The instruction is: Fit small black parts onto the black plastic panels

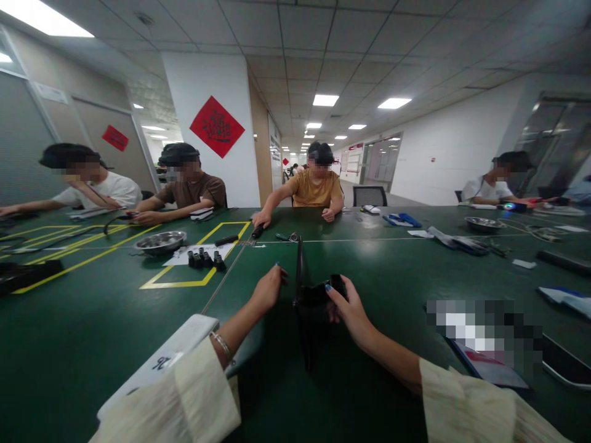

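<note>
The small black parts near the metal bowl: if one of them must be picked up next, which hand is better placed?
Probably the left hand. It is nearer to the small black parts and seems to hold nothing, while the right hand, farther away, grips the upright black object.

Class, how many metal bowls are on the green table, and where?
2: one metal bowl sits left of the black cylindrical parts; the other bowl sits well to the right.

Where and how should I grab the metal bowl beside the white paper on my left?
I'd pinch the metal bowl by its near rim, left hand coming from your side: it sits upright, its wide rim flares out, and black cylinders stand to its right.
</note>
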`<state>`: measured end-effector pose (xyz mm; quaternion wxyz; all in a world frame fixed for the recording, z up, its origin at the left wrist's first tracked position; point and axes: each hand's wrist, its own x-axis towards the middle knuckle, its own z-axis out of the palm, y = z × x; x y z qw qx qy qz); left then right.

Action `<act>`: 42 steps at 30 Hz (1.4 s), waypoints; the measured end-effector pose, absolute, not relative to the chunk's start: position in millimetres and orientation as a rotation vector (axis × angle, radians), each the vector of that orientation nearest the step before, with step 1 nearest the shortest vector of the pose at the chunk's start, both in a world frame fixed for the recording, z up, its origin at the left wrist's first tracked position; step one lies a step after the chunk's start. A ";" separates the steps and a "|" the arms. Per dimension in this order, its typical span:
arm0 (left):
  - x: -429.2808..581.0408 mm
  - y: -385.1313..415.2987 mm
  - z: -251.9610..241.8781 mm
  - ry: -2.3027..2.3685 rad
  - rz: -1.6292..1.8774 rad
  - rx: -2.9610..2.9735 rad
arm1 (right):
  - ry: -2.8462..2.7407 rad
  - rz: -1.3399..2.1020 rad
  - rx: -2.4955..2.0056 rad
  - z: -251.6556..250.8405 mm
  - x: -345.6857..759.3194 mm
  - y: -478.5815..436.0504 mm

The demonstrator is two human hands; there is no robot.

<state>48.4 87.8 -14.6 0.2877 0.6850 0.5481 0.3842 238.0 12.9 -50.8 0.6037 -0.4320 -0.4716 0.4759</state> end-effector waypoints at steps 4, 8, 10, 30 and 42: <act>24.9 108.9 23.0 1.518 1.318 1.443 | -1.216 1.046 -1.048 -41.1 231.4 24.9; 10.5 103.7 60.8 1.358 1.514 1.183 | -1.331 1.034 -1.121 -30.3 212.4 36.8; 6.6 96.0 75.5 1.261 1.546 1.108 | -1.403 1.011 -1.190 -24.9 198.8 39.6; -8.5 85.2 96.2 0.999 1.846 1.027 | -2.417 -0.295 -1.087 -16.1 117.5 -27.8; 33.5 88.6 36.4 1.283 1.526 1.081 | -2.766 -0.122 -0.973 -38.1 120.2 -8.4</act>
